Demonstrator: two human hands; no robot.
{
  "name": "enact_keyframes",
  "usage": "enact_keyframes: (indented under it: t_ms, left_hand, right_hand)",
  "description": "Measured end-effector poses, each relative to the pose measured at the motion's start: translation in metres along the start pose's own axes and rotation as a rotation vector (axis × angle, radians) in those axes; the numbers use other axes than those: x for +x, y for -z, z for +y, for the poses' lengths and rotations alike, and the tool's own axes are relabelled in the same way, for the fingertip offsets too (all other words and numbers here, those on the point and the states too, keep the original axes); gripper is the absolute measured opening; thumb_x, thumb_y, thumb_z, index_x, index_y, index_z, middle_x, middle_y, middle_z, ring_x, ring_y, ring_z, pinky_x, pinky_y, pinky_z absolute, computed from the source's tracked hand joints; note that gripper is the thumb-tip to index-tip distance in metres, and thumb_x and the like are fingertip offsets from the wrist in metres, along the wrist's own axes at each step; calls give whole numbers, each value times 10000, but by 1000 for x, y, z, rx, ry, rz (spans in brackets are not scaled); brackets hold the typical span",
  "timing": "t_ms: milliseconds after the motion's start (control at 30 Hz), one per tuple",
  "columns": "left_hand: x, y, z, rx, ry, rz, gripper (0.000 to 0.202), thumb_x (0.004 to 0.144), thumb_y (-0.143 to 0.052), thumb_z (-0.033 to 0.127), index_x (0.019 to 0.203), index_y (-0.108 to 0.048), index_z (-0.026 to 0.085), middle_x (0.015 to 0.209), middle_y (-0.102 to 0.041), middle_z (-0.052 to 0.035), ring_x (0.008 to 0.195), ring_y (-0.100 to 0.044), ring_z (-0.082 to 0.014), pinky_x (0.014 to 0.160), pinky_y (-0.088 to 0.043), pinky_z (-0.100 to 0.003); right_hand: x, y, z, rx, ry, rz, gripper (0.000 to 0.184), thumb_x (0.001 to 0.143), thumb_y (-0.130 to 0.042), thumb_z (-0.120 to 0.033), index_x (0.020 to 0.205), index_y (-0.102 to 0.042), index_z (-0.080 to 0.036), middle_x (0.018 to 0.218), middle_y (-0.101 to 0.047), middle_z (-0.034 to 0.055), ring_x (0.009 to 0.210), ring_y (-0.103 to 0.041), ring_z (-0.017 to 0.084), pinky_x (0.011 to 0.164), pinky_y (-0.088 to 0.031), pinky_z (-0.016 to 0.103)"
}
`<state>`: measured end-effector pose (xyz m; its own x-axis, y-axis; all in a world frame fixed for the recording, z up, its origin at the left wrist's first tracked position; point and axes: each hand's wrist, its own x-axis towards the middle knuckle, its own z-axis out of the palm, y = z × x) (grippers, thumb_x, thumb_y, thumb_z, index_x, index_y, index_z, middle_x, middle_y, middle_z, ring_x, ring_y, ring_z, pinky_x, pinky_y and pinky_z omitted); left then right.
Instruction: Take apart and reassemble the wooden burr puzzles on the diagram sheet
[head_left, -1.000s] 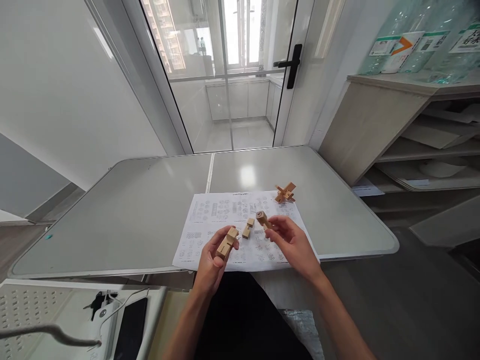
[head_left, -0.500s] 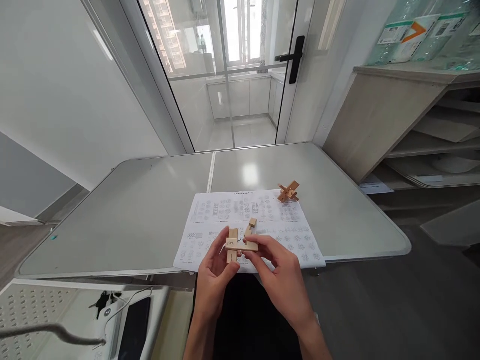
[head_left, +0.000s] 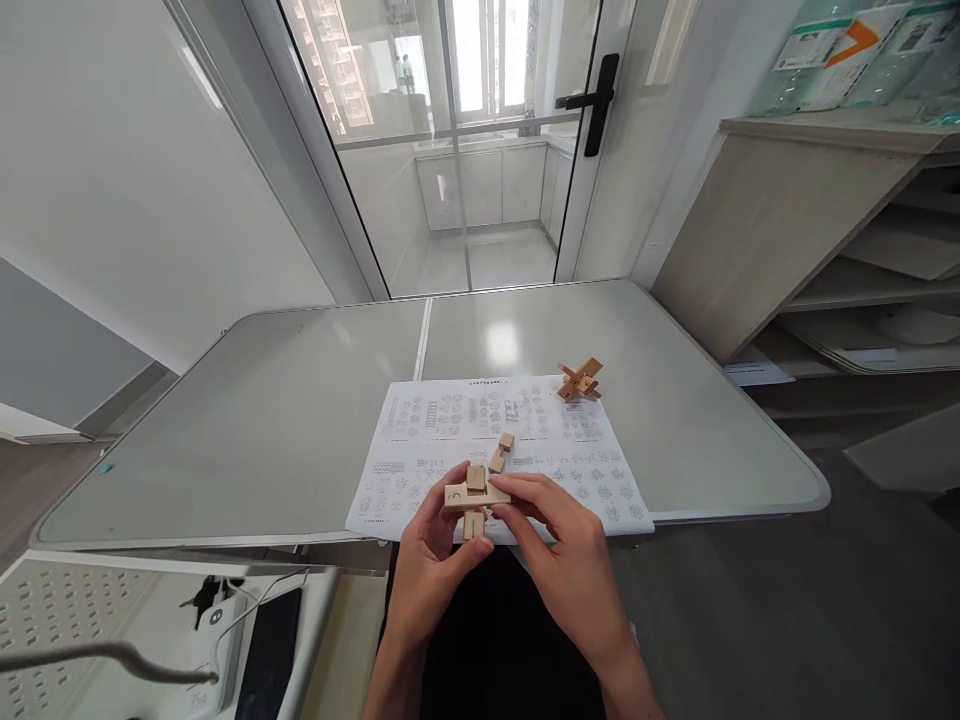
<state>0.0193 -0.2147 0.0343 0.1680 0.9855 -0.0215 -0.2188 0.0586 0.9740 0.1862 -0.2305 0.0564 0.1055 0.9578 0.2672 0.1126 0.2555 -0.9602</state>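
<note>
"Between the two hands, how does that crosswise block (head_left: 455, 495) lie?"

"Left to right, from where I'm standing. Its marked end points left, over the left hand's fingers, and its other end is at the right hand's fingertips."

"And the one under it?"

"The lower block (head_left: 474, 526) has its long axis running away from the person, so the two make a cross."

"What's the left hand (head_left: 429, 565) doing?"

"Half curled, thumb at the near end, fingers round the far side, holding that lower block. The right hand (head_left: 564, 550) is nearly closed, thumb and forefinger pinching the crosswise one."

"Anything beyond the hands?"

"A notched block (head_left: 497, 461) just past the right fingertips, slanting away and a bit rightward on the printed sheet (head_left: 405, 450). Farther off, beyond the right hand, an interlocked wooden piece (head_left: 580, 381) stands at the sheet's corner on the tabletop (head_left: 675, 430)."
</note>
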Motion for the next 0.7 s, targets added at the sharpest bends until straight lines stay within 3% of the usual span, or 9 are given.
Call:
enact_keyframes:
  t_ms: [233,433,700]
  left_hand:
    - [-2,1,4,-14,-18,-12,726,741,-947,409,1398,-671,268,1420,-696,-111,1371,-608,-361,1156,-478,-427]
    - [-4,-1,8,-61,-10,-26,777,705,-968,410,1407,-667,263,1344,-727,-120,1323,-633,-360,1090,-515,-409]
    - [-5,-3,5,-47,1,-31,806,633,-1007,445,1360,-701,281,1305,-735,-111,1257,-637,-347,1004,-533,-373]
  right_hand:
    - [0,-1,-2,37,-40,10,170,1009,-689,-260,1148,-777,-302,1104,-786,32,980,-768,232,875,-655,364]
    - [0,2,-4,63,3,-10,185,1007,-698,-244,1151,-794,-309,1124,-781,38,1008,-756,232,893,-650,374]
    - [0,11,-3,148,-72,-69,142,985,-733,-290,1103,-813,-289,1115,-774,52,1051,-748,245,907,-660,387]
